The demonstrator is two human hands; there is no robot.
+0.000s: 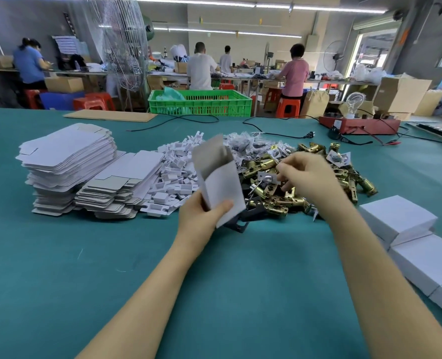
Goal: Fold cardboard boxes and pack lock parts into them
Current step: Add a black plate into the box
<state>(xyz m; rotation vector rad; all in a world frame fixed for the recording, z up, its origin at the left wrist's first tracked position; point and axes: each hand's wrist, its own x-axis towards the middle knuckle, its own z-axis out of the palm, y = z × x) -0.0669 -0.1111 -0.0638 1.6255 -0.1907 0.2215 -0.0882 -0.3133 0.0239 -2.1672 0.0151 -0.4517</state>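
Our left hand [204, 216] gripped the open box [218, 180]; our right hand [305, 174] pinched a tagged key [266, 178] above the latches [279, 200].

Teal tabletop [59, 268]; white box [221, 187] with grey inside in the left fingers [225, 204]; brass-gold lock parts [279, 200] under the right fingers [284, 168]; green slotted crate [201, 103] beyond

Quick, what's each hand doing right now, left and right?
Left hand: holds a folded white cardboard box, open end up.
Right hand: fingers curled in the brass lock parts pile; whether it grips one cannot be told.
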